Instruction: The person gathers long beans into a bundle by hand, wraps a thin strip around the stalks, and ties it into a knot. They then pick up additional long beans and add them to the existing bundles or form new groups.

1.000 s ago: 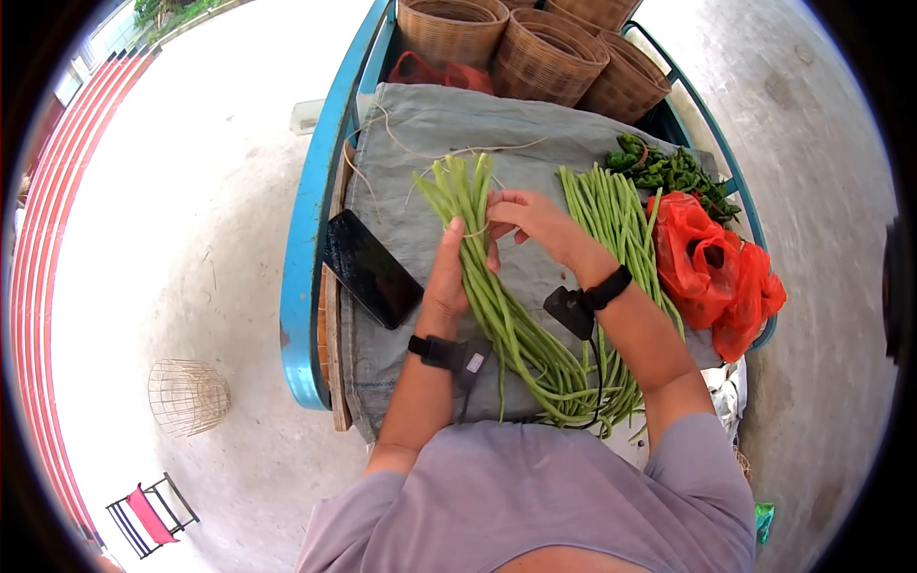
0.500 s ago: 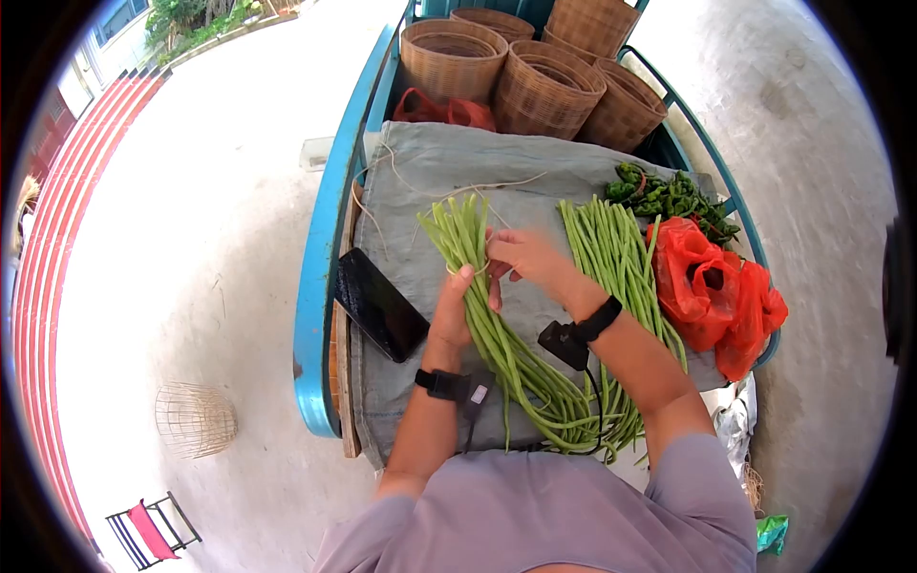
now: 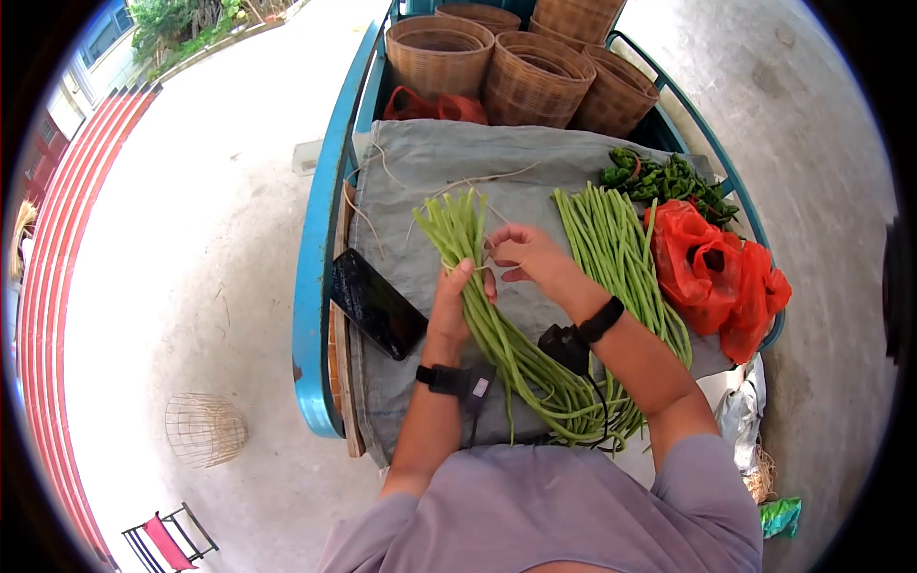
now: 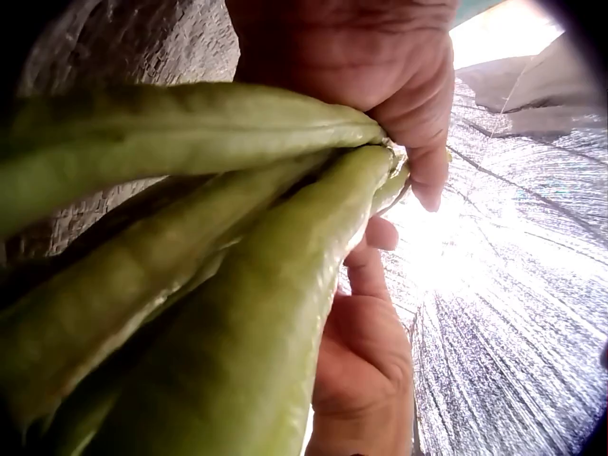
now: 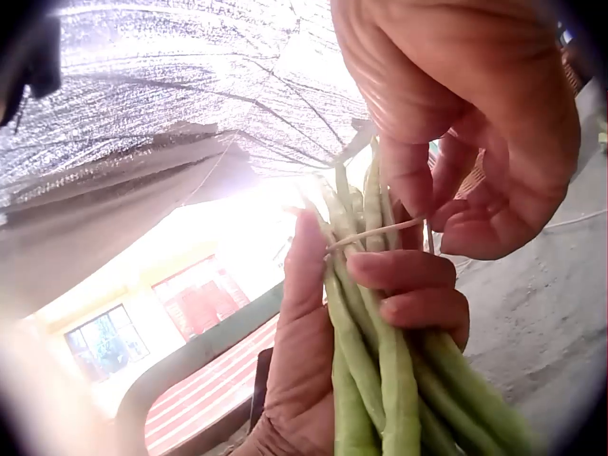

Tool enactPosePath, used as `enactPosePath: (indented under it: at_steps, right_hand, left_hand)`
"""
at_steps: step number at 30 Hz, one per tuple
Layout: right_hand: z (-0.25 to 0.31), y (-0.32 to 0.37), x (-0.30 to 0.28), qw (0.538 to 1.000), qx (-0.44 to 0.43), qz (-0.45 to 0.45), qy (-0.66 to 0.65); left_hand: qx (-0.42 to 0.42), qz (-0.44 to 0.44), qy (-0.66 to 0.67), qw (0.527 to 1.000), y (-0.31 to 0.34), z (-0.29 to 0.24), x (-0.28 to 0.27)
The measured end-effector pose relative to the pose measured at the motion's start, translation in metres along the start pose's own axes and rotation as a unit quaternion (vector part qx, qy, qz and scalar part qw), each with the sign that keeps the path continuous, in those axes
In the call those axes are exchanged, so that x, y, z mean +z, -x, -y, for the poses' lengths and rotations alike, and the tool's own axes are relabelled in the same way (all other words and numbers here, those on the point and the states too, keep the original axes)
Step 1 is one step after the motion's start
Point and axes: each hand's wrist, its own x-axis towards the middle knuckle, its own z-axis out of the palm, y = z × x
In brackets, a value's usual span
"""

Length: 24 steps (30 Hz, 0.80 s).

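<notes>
My left hand (image 3: 449,310) grips a bundle of long green beans (image 3: 492,329) near its upper ends, thumb on one side and fingers round the other. A thin pale strand (image 5: 380,231) runs across the bundle just above the left fingers. Close beside it, my right hand (image 3: 530,256) pinches the strand's end between thumb and fingertips, as the right wrist view shows. The bundle's long tails bend down toward my body. A second pile of long beans (image 3: 611,239) lies on the grey cloth (image 3: 392,205) to the right.
A black phone (image 3: 377,306) lies left of the hands. Loose pale strands (image 3: 487,179) are on the cloth. Dark green peppers (image 3: 669,181) and red plastic bags (image 3: 702,267) sit at the right. Several wicker baskets (image 3: 535,81) stand behind, inside the blue cart rail (image 3: 315,315).
The head view has tilted and shifted slightly. The left hand keeps its grip on the beans, while the right fingers move a little at the strand beside the bundle.
</notes>
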Motion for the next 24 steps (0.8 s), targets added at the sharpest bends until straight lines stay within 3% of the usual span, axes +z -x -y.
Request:
enactPosePath:
  at_steps: [5, 8, 14, 17, 20, 23, 24]
  right_hand:
    - [-0.004, -0.002, 0.005, 0.987, 0.056, -0.017, -0.149]
    - [-0.019, -0.015, -0.004, 0.942, 0.081, 0.106, -0.307]
    - [-0.009, -0.011, -0.009, 0.857, 0.135, 0.186, -0.461]
    - [0.005, -0.001, -0.001, 0.906, 0.119, 0.130, -0.385]
    - [0.006, 0.000, 0.000, 0.939, 0.073, 0.142, -0.305]
    - [-0.018, -0.019, -0.017, 0.910, 0.117, 0.197, -0.346]
    - [-0.016, -0.019, -0.018, 0.917, 0.119, 0.172, -0.340]
  left_hand:
    - [-0.032, 0.016, 0.003, 0.999, 0.001, 0.006, -0.011]
    - [-0.015, -0.011, 0.018, 1.000, 0.000, 0.003, -0.002]
    - [0.002, 0.006, -0.017, 1.000, -0.001, -0.001, 0.005]
    - [-0.012, -0.011, -0.033, 0.999, 0.000, 0.001, 0.002]
    - [-0.002, -0.009, 0.000, 1.000, -0.002, 0.006, -0.004]
    - [-0.035, -0.005, -0.058, 0.998, -0.002, 0.002, -0.001]
    - [-0.039, -0.012, -0.064, 0.997, -0.001, 0.001, -0.001]
